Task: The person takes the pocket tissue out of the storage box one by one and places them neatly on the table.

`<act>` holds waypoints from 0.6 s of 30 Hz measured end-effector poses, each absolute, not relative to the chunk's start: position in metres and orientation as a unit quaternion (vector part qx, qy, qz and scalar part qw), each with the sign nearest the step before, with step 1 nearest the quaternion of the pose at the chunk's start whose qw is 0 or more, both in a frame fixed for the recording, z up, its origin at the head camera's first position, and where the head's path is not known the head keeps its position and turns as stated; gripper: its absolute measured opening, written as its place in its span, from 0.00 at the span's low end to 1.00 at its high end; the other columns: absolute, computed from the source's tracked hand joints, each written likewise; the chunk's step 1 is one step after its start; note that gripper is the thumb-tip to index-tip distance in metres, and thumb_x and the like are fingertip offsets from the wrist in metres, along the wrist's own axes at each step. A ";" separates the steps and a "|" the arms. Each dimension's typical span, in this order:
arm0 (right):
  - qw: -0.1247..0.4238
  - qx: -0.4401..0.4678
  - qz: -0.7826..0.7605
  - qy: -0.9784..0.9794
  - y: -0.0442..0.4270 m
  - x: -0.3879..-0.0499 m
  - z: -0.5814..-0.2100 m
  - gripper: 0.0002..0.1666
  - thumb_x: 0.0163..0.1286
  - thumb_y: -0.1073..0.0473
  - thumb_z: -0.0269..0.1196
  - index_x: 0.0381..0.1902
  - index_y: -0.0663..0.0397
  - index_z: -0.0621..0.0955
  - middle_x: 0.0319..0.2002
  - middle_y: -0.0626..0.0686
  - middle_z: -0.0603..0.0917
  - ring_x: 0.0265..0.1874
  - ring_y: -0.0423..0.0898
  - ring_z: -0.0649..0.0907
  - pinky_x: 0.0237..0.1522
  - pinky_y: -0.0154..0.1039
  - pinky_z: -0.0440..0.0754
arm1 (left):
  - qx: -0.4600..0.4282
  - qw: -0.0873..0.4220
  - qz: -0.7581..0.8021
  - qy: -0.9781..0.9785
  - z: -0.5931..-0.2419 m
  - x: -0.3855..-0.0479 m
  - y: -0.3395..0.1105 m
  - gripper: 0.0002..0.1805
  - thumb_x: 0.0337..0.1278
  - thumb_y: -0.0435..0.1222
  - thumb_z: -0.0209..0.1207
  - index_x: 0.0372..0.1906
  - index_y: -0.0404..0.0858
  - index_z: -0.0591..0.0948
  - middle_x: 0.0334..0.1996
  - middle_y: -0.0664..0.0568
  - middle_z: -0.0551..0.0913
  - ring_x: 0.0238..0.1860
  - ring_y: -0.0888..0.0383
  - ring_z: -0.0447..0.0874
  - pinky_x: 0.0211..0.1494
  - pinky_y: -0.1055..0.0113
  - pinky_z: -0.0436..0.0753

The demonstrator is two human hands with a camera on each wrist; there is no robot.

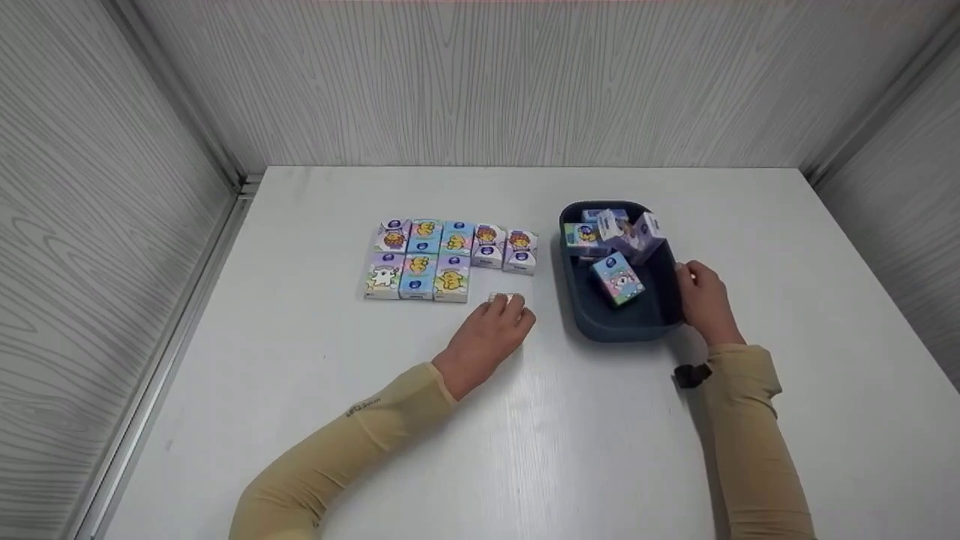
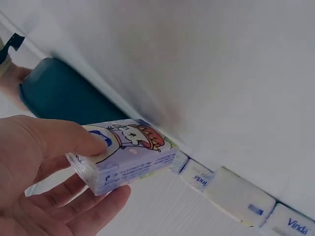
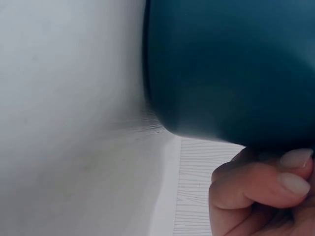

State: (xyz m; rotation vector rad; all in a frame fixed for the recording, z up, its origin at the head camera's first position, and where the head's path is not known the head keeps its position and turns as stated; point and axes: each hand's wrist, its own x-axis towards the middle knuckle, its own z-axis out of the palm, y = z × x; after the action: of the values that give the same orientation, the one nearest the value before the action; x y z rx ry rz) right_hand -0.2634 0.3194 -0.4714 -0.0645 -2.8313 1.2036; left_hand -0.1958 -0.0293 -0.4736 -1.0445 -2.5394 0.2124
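Observation:
My left hand (image 1: 486, 339) pinches a small printed tissue pack (image 2: 133, 142) between the thumb on top and the fingers below. From the head camera that pack is mostly hidden behind the knuckles. Past these fingers, several similar tissue packs (image 1: 421, 262) lie side by side in two rows, the upper row reaching farther right. A dark blue bin (image 1: 611, 330) stands on the right with several tissue packs (image 1: 619, 279) lying loosely inside. Against its right outer wall rests my right hand (image 1: 705, 304), its fingers curled with the tips turned in toward the palm.
Everything stands on a white table (image 1: 300, 337). Wood-grain panels (image 1: 480, 82) rise behind it and at both sides. A black strap piece (image 1: 691, 375) shows by the right wrist.

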 end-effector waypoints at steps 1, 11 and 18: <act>0.032 -0.022 0.390 -0.920 0.319 -0.263 -0.471 0.26 0.78 0.44 0.40 0.36 0.63 0.71 0.27 0.57 0.73 0.22 0.43 0.73 0.23 0.38 0.73 | -0.373 0.185 0.081 -0.906 -0.476 -0.195 -0.031 0.19 0.56 0.27 0.63 0.53 0.37 0.73 0.48 0.44 0.72 0.50 0.50 0.74 0.52 0.62 0.79; 0.031 -0.037 0.395 -0.917 0.318 -0.263 -0.471 0.25 0.77 0.45 0.41 0.37 0.63 0.71 0.29 0.58 0.73 0.24 0.46 0.73 0.23 0.39 0.74 | -0.365 0.106 0.108 -0.919 -0.478 -0.195 -0.031 0.16 0.59 0.27 0.61 0.52 0.38 0.76 0.44 0.42 0.76 0.45 0.48 0.77 0.49 0.59 0.81; 0.032 -0.042 0.402 -0.914 0.318 -0.263 -0.472 0.25 0.77 0.44 0.42 0.36 0.62 0.71 0.27 0.56 0.72 0.21 0.44 0.73 0.21 0.38 0.74 | -0.355 0.121 0.111 -0.920 -0.479 -0.204 -0.029 0.11 0.59 0.25 0.59 0.46 0.37 0.79 0.39 0.42 0.79 0.39 0.48 0.80 0.44 0.60 0.82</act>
State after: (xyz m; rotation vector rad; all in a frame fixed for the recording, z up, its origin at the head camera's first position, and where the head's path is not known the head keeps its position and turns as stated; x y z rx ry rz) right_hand -0.2633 0.3184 -0.4720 -0.1284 -2.8146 1.2360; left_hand -0.2044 -0.0286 -0.4788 -1.0376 -2.6881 0.3251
